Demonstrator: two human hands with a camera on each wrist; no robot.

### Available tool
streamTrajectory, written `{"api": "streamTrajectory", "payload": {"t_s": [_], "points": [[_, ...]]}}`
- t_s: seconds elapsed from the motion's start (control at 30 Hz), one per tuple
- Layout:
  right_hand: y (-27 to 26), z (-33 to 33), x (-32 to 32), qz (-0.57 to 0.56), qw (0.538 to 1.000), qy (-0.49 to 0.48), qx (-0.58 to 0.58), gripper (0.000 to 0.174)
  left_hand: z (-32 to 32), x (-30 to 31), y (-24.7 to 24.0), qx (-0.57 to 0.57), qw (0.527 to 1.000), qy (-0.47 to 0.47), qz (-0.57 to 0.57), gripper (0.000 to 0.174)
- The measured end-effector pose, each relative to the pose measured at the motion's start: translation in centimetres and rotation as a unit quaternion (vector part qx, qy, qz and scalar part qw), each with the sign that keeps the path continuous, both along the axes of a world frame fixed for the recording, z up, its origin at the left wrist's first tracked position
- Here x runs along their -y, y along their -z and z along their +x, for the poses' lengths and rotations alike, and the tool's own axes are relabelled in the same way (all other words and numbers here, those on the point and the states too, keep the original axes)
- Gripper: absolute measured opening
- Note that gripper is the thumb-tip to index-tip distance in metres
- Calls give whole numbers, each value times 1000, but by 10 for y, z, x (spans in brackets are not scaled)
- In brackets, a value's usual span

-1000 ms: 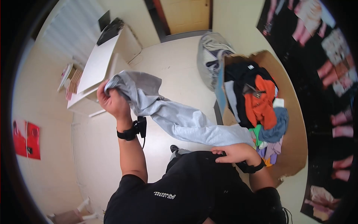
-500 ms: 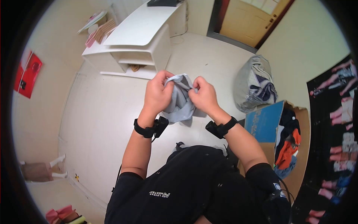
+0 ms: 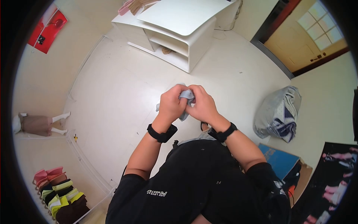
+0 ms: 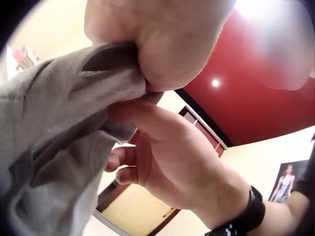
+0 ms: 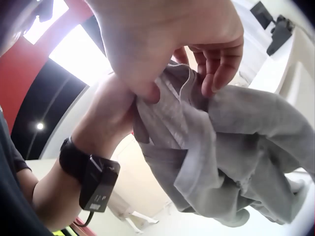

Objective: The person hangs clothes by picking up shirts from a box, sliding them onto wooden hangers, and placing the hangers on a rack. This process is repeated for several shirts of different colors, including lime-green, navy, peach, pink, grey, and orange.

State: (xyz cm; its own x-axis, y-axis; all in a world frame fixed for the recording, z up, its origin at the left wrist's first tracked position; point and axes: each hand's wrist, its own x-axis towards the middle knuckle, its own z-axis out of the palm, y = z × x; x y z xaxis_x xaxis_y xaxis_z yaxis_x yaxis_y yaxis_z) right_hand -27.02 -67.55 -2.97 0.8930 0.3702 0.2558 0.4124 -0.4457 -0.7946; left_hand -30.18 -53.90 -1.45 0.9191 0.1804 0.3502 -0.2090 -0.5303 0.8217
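Observation:
A light grey cloth garment is bunched between both hands in front of the body. My left hand grips its edge from the left, and my right hand pinches it from the right, the two almost meeting. Seen from the right wrist, the garment hangs in loose folds below a gathered opening, with the right thumb on its edge. In the left wrist view the folded cloth stretches away to the left. The hands hide much of it in the head view.
A white desk with shelves stands ahead. To the right are a clear plastic bag of textiles and a blue-sided cardboard box with clothes inside. Folded colourful clothes and a mannequin's legs are at the left.
The garment was stretched out by the left hand towards the box; the right hand then took hold of it too. Both hands have since drawn closer and bunched it. The view has turned left.

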Motion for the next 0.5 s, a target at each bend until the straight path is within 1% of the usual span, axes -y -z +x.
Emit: {"api": "streamTrajectory", "payload": {"t_s": [0.03,0.07,0.1,0.13,0.17,0.2,0.23,0.27,0.3,0.33,0.37,0.4,0.43,0.47,0.5], "points": [[4,24,-3,-16,1000,-18,11,22,13,1,-1,13,997,-24,71,18],[7,48,-5,-5,1000,-25,12,22,28,0,-3,27,988,-47,144,18],[11,72,-5,-27,999,-17,42,18,40,-5,-3,40,978,-73,192,20],[11,92,-5,-51,996,-10,72,13,54,-13,-4,37,975,-81,202,20],[-2,107,-5,5,997,-2,73,10,66,-23,-3,-8,957,-106,268,22],[-11,123,-5,12,997,-13,72,10,76,-32,1,-54,933,-132,330,24],[-19,141,-6,50,993,-3,105,10,85,-42,12,-100,926,-151,331,23],[-26,158,-8,87,987,10,138,11,92,-55,25,-103,923,-160,333,23],[-32,177,-8,85,985,22,150,12,94,-68,39,-202,923,-161,285,22],[-31,196,-6,84,985,12,150,12,94,-80,53,-298,913,-162,228,21],[-31,215,-7,30,985,9,169,12,94,-99,65,-279,937,-150,148,19],[-30,231,-9,-26,982,5,189,12,97,-113,62,-275,948,-148,55,19],[-26,244,-12,-87,981,-2,172,12,104,-127,58,-249,952,-177,-21,19],[-19,258,-19,-93,980,-18,174,12,113,-138,50,-221,949,-206,-96,20],[-7,270,-28,-116,978,-43,167,13,123,-146,45,-221,945,-217,-107,20]]}}
